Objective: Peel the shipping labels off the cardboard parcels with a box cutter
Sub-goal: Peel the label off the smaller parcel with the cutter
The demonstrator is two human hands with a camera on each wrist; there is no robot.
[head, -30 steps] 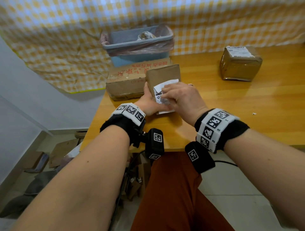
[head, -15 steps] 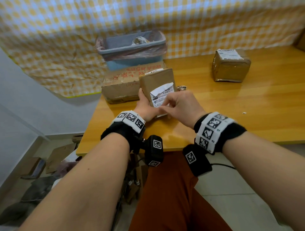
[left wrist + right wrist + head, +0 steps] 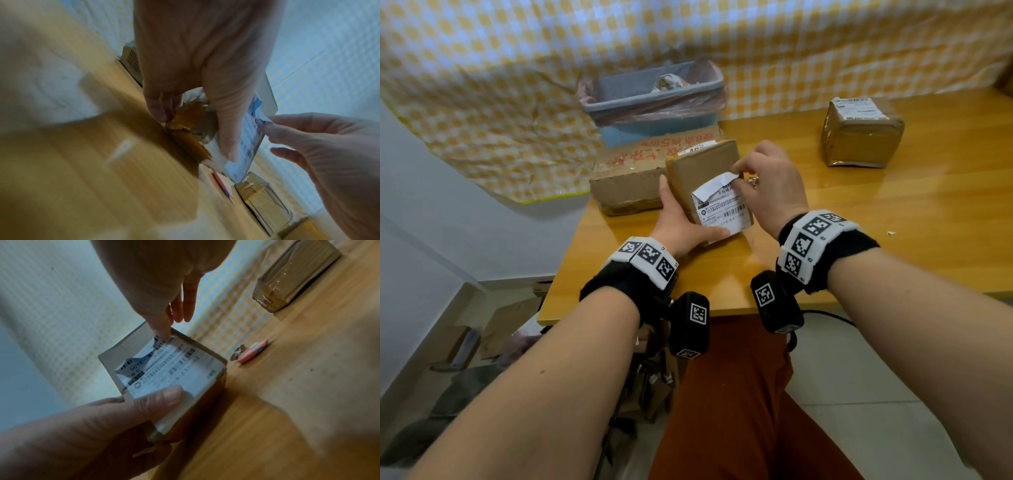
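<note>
A small brown parcel [image 3: 702, 168] stands tilted near the table's front left. My left hand [image 3: 681, 229] grips it from the left, thumb pressing the lower edge of its white shipping label [image 3: 724, 209]. The label's top edge is peeled and curled back. My right hand [image 3: 767, 185] pinches that loose flap at its upper right corner. In the right wrist view the label [image 3: 174, 371] shows torn along its top. A pink box cutter [image 3: 252, 352] lies on the table beyond the parcel, with no hand on it; the head view hides it behind my right hand.
A second taped parcel [image 3: 863, 137] with a label on top sits at the back right. A flat carton [image 3: 633, 171] with red print lies behind the held parcel, and a blue bin [image 3: 654, 99] with a plastic liner behind that. The wooden table [image 3: 893, 222] ends just before my wrists.
My right hand has moved up from the label's right side to its peeled top corner. The left hand keeps its hold on the parcel.
</note>
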